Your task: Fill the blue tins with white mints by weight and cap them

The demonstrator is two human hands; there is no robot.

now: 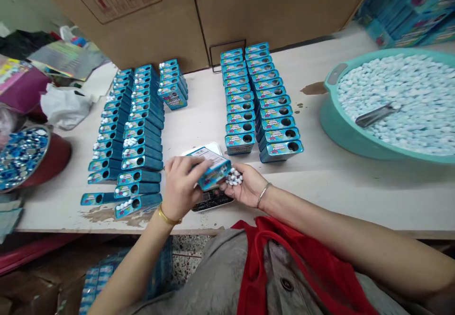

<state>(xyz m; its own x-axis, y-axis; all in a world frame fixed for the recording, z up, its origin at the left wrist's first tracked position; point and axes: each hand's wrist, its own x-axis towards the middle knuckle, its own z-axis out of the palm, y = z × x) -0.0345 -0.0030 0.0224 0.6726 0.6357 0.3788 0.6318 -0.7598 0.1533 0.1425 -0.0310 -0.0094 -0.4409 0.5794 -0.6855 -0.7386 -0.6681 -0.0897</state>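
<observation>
My left hand [182,178] grips a blue candy tin [213,169], tipped over so that its open end faces right. Beside that end, my right hand [250,185] is cupped palm up around a small heap of white candies [234,177]. Both hands are over a small scale [213,200], whose dark front panel shows below the tin. Two rows of blue tins with round holes in their tops [240,140] stand beyond my right hand. More tins [142,163] stand in rows to the left, several with white candies lying on top.
A turquoise tub [329,111] full of pale candies stands at the right, with a metal scoop [377,115] lying in it. At far left is a red bowl [53,156] of blue and silver pieces. Cardboard boxes [159,35] line the back, and a wire stand [212,59] is near them.
</observation>
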